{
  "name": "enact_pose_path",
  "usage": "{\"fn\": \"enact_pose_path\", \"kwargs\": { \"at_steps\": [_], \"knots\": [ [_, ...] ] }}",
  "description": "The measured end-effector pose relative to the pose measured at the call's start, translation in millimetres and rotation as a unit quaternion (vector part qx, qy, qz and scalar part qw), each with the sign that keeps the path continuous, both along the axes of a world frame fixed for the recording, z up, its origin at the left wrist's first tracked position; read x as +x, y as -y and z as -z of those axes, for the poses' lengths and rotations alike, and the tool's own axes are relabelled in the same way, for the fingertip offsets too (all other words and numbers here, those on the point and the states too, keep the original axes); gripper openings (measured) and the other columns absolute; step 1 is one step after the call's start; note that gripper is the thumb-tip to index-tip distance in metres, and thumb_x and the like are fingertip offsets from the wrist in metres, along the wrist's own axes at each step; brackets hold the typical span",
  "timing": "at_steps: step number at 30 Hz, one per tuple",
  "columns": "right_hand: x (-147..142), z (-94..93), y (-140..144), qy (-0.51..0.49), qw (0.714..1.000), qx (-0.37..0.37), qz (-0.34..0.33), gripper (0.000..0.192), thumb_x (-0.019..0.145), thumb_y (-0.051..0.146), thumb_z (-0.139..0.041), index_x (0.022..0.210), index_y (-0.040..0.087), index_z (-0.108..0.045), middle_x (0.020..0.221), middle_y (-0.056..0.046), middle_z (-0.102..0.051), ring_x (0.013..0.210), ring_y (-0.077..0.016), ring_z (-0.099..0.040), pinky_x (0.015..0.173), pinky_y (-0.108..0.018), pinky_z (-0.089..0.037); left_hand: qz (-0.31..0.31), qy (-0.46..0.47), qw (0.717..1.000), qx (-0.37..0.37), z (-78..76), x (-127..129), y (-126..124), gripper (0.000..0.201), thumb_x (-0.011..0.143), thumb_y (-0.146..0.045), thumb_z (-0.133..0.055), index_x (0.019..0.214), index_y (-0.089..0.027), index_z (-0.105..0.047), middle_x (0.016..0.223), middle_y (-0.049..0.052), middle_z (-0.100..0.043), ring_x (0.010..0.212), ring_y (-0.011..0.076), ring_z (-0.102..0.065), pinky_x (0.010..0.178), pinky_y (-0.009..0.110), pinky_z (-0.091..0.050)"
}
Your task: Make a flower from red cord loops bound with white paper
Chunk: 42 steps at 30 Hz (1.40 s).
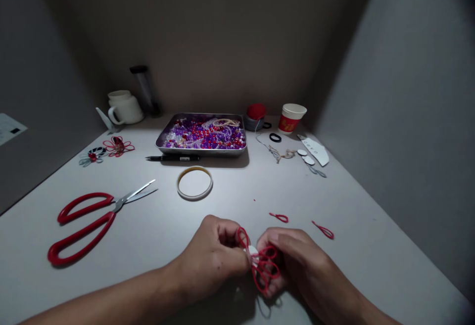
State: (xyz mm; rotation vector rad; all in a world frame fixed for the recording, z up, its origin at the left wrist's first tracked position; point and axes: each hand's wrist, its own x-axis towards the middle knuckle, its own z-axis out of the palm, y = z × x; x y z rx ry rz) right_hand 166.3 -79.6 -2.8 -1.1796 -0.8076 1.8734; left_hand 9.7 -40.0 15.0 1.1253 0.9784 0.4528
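As the left hand [222,255] pinches a red cord flower [265,264] between its thumb and bent forefinger, beside the white disc [253,250] at the centre, the right hand [299,258] curves round the loops from the other side; whether its partly hidden fingers grip or only support them, I cannot tell. The flower sits between the two hands, close to the near part of the table [230,206]. Both forearms slant inward from the lower corners, the back of the left hand showing.

Just beyond the right hand lie two separate red loops [324,231]. Red-handled scissors [118,205] rest at the left with blades parted, near a pale ring [195,197]. Farther back, a metal tray [202,153] holds purple, red and clear beads [204,132] and a pale coiled strand [226,122]. To its right stands a red-and-white paper cup [289,123]; to its left, a white jug [129,110]. The contents of both are hidden.
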Motion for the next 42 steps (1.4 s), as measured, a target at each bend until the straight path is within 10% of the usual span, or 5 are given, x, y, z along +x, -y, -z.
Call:
{"fn": "enact_pose_path", "kwargs": {
  "at_steps": [21,28,42],
  "knots": [
    [-1,-2.5,-3,-0.005,0.995,0.022,0.098,0.024,0.07,0.032,-0.067,0.06,0.013,-0.056,0.051,0.002,-0.055,0.045,-0.0079,-0.049,0.048,-0.022,-0.048,0.025,0.057,0.998,0.029,11.3,-3,-2,0.046,0.065,-0.056,-0.062,0.07,-0.011,-0.054,0.051,-0.004,-0.046,0.04,0.0041,-0.036,0.038,0.016,-0.027],
    [-8,2.0,-4,-0.011,0.982,0.03,0.188,0.022,0.07,0.034,-0.069,0.072,0.013,-0.062,0.063,0.0,-0.06,0.054,-0.0087,-0.055,0.048,-0.018,-0.051,-0.033,0.056,0.998,-0.001,3.3,4,4,0.037,0.062,-0.039,-0.07,0.08,-0.01,-0.055,0.058,-0.003,-0.05,0.041,0.0037,-0.036,0.035,0.015,-0.027],
    [-14,-0.6,1,0.053,0.994,0.054,0.073,0.025,0.07,0.037,-0.067,0.064,0.013,-0.061,0.062,-0.002,-0.059,0.053,-0.0104,-0.054,0.051,-0.024,-0.049,-0.091,0.056,0.994,-0.018,5.8,4,3,0.013,0.067,-0.02,-0.059,0.058,-0.013,-0.053,0.046,-0.001,-0.055,0.037,0.0041,-0.034,0.034,0.015,-0.023]
  ]
}}
